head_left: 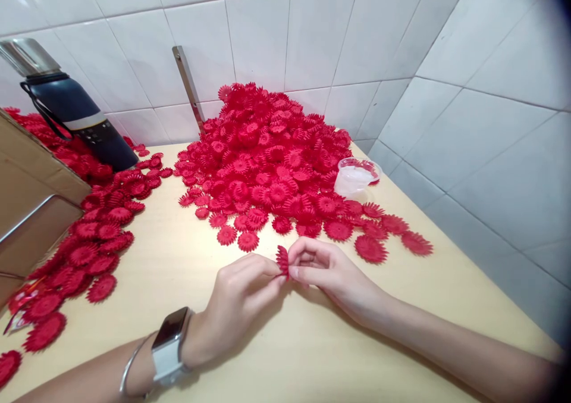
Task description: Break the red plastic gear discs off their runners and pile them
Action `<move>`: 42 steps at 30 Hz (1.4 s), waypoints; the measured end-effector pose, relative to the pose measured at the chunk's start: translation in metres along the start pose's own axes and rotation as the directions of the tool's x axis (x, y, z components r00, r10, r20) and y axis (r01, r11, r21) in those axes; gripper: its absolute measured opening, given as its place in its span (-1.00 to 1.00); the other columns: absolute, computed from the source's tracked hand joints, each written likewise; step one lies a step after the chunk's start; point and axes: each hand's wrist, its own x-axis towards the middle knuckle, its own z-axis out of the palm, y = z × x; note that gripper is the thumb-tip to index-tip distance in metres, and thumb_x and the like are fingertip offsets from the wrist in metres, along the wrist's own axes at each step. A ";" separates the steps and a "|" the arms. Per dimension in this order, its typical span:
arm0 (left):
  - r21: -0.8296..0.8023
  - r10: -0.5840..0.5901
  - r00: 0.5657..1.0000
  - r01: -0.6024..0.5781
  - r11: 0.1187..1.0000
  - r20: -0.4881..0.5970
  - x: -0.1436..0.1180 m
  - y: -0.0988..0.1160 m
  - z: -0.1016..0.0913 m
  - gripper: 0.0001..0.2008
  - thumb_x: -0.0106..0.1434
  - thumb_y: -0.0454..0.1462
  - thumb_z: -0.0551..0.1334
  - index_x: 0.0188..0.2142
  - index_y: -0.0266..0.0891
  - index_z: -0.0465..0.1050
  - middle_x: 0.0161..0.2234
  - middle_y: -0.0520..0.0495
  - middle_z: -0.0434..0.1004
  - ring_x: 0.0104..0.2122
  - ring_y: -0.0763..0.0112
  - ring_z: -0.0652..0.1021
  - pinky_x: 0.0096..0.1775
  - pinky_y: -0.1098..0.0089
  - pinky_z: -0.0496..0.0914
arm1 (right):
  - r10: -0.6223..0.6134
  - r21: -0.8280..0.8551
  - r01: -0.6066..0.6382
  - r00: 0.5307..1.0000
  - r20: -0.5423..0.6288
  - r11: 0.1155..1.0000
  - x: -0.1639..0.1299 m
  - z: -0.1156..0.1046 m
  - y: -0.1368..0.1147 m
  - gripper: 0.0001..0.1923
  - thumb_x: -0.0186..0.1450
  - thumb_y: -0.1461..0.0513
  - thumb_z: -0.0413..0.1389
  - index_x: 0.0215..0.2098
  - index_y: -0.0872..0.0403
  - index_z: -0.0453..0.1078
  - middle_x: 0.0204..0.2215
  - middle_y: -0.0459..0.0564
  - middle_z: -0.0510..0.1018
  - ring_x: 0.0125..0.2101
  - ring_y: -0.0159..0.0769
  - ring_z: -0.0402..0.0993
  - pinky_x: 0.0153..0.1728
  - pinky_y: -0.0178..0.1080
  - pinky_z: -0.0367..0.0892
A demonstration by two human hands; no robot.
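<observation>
Far to the left of the left hand [236,299], a cardboard box [31,171] stands at the table's edge, with a dark blue flask [74,114] lying tilted behind it against the tiled wall [312,28]. Between the box and the hand, a loose trail of red flower pieces [89,254] runs down the pale wooden table [187,308], well apart from the wrist, which wears a white smartwatch [169,346] and a thin bangle [131,361].

The left hand is closed narrowly, thumb and fingertips pinching the left face of a single red flower piece [282,260] held upright on edge just above the table. The right hand [328,269] meets it from the other side, its fingertips also pinched on the same piece, so the piece sits between both hands, touching each.

Beyond the hands, toward the wall, rises a big heap of red flower pieces [267,153], its nearest scattered pieces lying just past the fingertips. A metal strip [190,87] leans on the wall behind the heap. Up and to the right of the right hand, a small clear plastic cup [354,177] rests on its side at the heap's edge, with a few flat pieces [392,230] spread between it and the hand.
</observation>
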 end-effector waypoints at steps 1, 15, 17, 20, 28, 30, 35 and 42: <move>-0.002 -0.001 1.000 0.001 1.000 0.001 0.000 0.000 0.000 -0.91 0.16 -0.35 0.14 -0.39 -0.31 0.42 -0.45 -0.04 0.47 -0.45 0.49 0.45 -0.39 0.49 0.32 | 0.000 0.003 0.000 1.000 0.005 1.000 0.000 0.000 0.000 -0.89 0.02 0.35 0.18 -0.52 0.14 0.31 -0.59 -0.17 0.42 -0.55 -0.50 0.29 -0.52 -0.41 0.13; -0.008 0.019 1.000 -0.019 1.000 0.006 -0.001 0.001 0.000 -0.92 0.17 -0.36 0.14 -0.40 -0.29 0.41 -0.44 -0.05 0.47 -0.45 0.47 0.45 -0.39 0.48 0.33 | -0.005 -0.022 0.005 1.000 -0.003 1.000 0.001 0.001 -0.002 -0.90 0.03 0.34 0.17 -0.53 0.12 0.30 -0.59 -0.16 0.41 -0.56 -0.47 0.28 -0.52 -0.38 0.16; -0.005 0.021 1.000 -0.021 1.000 0.009 -0.001 0.001 0.000 -0.91 0.17 -0.36 0.13 -0.40 -0.29 0.41 -0.44 -0.05 0.47 -0.45 0.47 0.45 -0.39 0.48 0.33 | -0.011 -0.030 0.011 1.000 0.002 0.999 0.001 0.001 -0.002 -0.90 0.02 0.35 0.16 -0.53 0.12 0.30 -0.59 -0.16 0.41 -0.55 -0.47 0.29 -0.51 -0.38 0.16; -0.001 0.021 1.000 -0.021 1.000 0.014 -0.001 0.001 0.001 -0.91 0.17 -0.37 0.13 -0.40 -0.30 0.40 -0.44 -0.05 0.46 -0.45 0.47 0.44 -0.39 0.48 0.32 | -0.003 -0.037 0.003 1.000 0.001 0.999 0.001 0.002 -0.001 -0.90 0.02 0.37 0.16 -0.53 0.13 0.29 -0.58 -0.16 0.41 -0.53 -0.46 0.30 -0.49 -0.38 0.17; 0.035 0.036 0.999 -0.036 0.999 0.012 -0.001 0.001 0.002 -0.91 0.17 -0.38 0.12 -0.42 -0.30 0.40 -0.45 -0.05 0.45 -0.46 0.47 0.43 -0.40 0.46 0.32 | 0.011 -0.061 -0.012 1.000 -0.028 0.998 0.001 0.003 -0.001 -0.89 -0.02 0.40 0.12 -0.53 0.12 0.30 -0.60 -0.16 0.40 -0.54 -0.45 0.30 -0.50 -0.37 0.17; 0.041 0.040 0.999 -0.041 0.998 0.013 -0.002 0.001 0.002 -0.90 0.17 -0.38 0.12 -0.44 -0.30 0.39 -0.46 -0.05 0.45 -0.47 0.47 0.42 -0.41 0.46 0.32 | 0.014 -0.075 -0.017 0.999 -0.041 0.997 0.001 0.004 -0.001 -0.88 -0.04 0.42 0.11 -0.53 0.12 0.30 -0.59 -0.16 0.40 -0.52 -0.43 0.30 -0.47 -0.36 0.17; 0.063 0.046 0.999 -0.046 0.997 0.004 -0.002 0.003 0.001 -0.89 0.17 -0.37 0.13 -0.47 -0.29 0.38 -0.50 -0.04 0.43 -0.50 0.47 0.42 -0.44 0.47 0.32 | 0.052 -0.016 -0.053 0.998 -0.044 0.998 0.000 0.006 -0.003 -0.91 -0.02 0.37 0.11 -0.54 0.11 0.29 -0.62 -0.17 0.38 -0.58 -0.47 0.25 -0.56 -0.39 0.10; 0.051 0.041 0.999 -0.041 0.998 0.011 -0.001 0.002 0.002 -0.89 0.17 -0.36 0.12 -0.45 -0.29 0.39 -0.48 -0.04 0.44 -0.48 0.46 0.43 -0.41 0.47 0.33 | 0.060 -0.015 -0.061 0.997 -0.038 0.998 -0.001 0.006 -0.003 -0.89 -0.02 0.32 0.15 -0.54 0.11 0.28 -0.62 -0.17 0.36 -0.62 -0.49 0.19 -0.62 -0.39 0.03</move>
